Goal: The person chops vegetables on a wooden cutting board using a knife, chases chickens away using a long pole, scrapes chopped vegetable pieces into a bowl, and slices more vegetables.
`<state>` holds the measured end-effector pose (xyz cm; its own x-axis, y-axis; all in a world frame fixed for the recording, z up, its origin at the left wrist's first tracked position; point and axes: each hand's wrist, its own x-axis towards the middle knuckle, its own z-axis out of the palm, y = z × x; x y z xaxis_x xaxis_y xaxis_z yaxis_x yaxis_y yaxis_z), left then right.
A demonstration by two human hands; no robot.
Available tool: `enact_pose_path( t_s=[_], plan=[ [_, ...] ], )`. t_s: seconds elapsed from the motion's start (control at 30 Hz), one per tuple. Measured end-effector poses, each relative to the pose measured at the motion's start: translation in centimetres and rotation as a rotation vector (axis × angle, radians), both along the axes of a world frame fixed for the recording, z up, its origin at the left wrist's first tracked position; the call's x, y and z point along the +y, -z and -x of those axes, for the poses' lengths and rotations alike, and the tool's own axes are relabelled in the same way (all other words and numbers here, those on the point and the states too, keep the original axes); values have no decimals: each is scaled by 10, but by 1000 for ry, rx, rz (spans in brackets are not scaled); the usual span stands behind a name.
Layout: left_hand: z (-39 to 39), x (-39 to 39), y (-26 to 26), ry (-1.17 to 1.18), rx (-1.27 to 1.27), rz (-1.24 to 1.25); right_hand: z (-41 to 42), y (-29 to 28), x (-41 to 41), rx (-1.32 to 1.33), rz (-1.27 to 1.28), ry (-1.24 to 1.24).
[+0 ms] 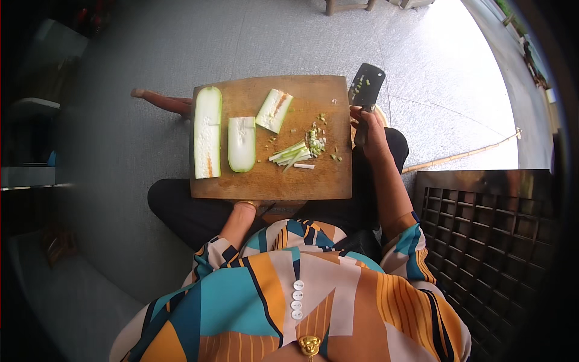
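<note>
My right hand (373, 131) grips a cleaver (367, 86) by its handle, just off the right edge of a wooden cutting board (271, 185). Bits of chopped green stick to the dark blade. My left forearm reaches the board's near edge, where the hand is hidden. Three cut pieces of pale green gourd lie flesh up on the board: a long half (207, 135) at left, a shorter rounded piece (242, 147) beside it, and a tilted piece (274, 111) farther back. Right of them are cut strips (290, 154) and a small heap of diced bits (316, 141).
Behind my right hand, a pale bowl's rim (382, 115) shows partly. A bamboo stick (461, 151) lies on the grey floor (289, 40). At right stands a dark lattice panel (484, 226). A reddish-brown leg-like part (165, 103) sticks out left of the board.
</note>
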<state>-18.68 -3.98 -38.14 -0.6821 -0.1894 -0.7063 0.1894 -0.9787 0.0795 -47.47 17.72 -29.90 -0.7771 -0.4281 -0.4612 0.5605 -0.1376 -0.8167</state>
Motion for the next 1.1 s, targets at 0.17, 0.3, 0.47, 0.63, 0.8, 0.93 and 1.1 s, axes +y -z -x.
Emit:
enact_pose_path(
  t_s=[0.17,0.3,0.47,0.63,0.8,0.93,1.1],
  plan=[
    [-14,18,-40,0,-341,-96,8,-42,5,266,-235,152],
    [-59,13,-76,857,0,116,-17,-96,13,189,-99,80],
    [-49,-4,-201,1326,69,1085,-79,-118,36,220,-200,-243],
    [32,17,-200,889,-56,2284,-131,-110,21,328,-338,-436],
    [81,36,-148,808,-357,2461,-142,-119,15,361,-380,-522],
    [85,30,-135,686,-304,2482,-148,-110,15,399,-389,-547],
    [83,35,-139,689,-283,2525,-149,-104,11,456,-410,-580]
  ],
)
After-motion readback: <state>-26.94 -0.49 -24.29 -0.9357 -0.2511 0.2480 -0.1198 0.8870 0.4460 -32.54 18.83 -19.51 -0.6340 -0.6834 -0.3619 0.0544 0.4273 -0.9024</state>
